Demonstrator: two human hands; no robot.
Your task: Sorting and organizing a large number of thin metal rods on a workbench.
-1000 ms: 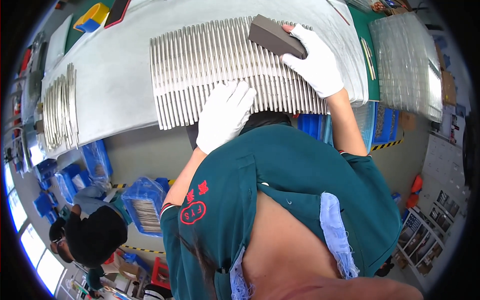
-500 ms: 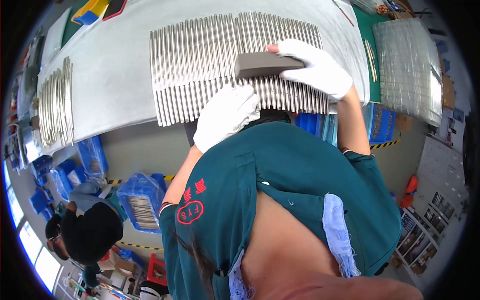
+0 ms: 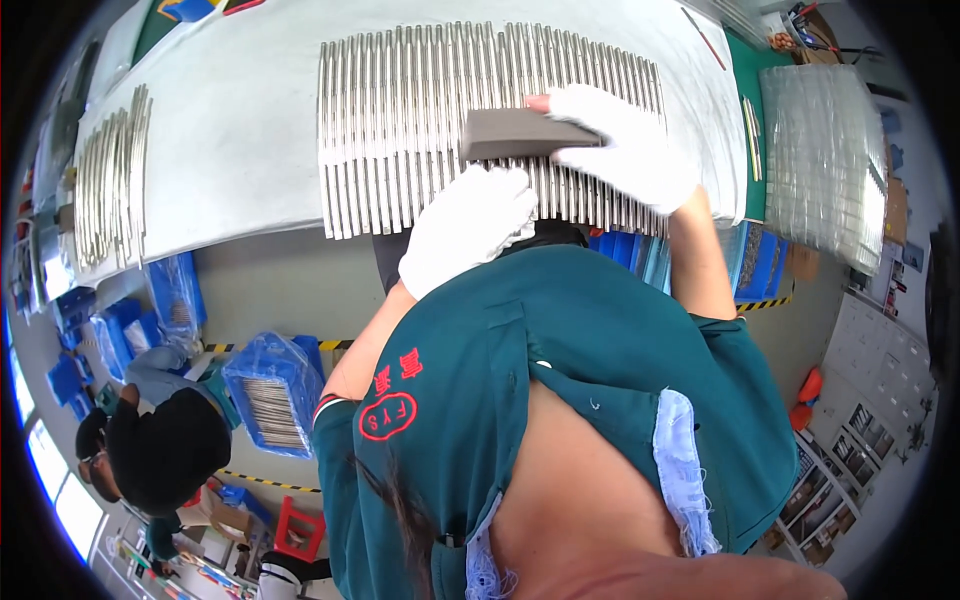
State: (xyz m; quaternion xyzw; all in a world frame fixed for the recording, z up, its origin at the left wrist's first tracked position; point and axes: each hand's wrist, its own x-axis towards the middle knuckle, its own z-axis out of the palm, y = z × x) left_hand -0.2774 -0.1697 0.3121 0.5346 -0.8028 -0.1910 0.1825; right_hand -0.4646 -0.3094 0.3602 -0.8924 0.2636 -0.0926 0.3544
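Note:
A wide row of slim silvery metal rods (image 3: 390, 120) lies side by side on the pale-covered table, each running from near to far. Across them rests a dark grey, brick-shaped block (image 3: 520, 133). My right hand (image 3: 635, 150), in a white glove with a bare fingertip showing, grips the block's right end between thumb and fingers. At the near ends of the rods is my left hand (image 3: 470, 228), also white-gloved, its fingers curled closed. Whatever those fingers hold, if anything, is hidden under the glove.
A smaller bunch of rods (image 3: 112, 185) lies at the table's left end. Stacked clear plastic trays (image 3: 825, 165) stand at right. Blue bins, one plastic-lined bin (image 3: 270, 395) holding rods, sit on the floor behind. Another person (image 3: 165, 445) is at lower left.
The view has shifted, so the rods appear farther right. Relative to them, my right hand and the block have moved left. My left hand stays closed by the near rod ends.

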